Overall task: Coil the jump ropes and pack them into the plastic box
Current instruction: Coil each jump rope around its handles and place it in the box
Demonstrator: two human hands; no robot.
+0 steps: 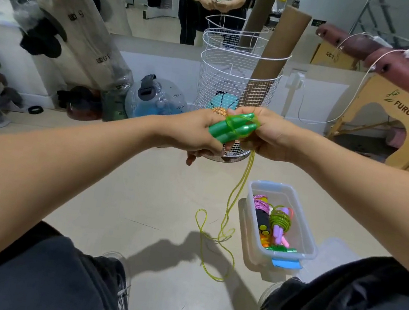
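Note:
My left hand (196,130) grips the two green jump rope handles (230,129) held side by side at chest height. My right hand (269,137) pinches the yellow-green rope (229,205) where it loops over the handle tips. The rest of that rope hangs down and lies in loose loops on the floor. Below right stands the clear plastic box (303,229) with blue latches. Inside it lie several coiled jump ropes (274,222), pink, green and orange.
A white wire basket (219,78) with cardboard tubes stands just behind my hands. Punching bags and a water jug (153,97) are at the left, a wooden bench (397,121) at the right. The box lid (336,255) lies beside the box. My knees frame the beige floor.

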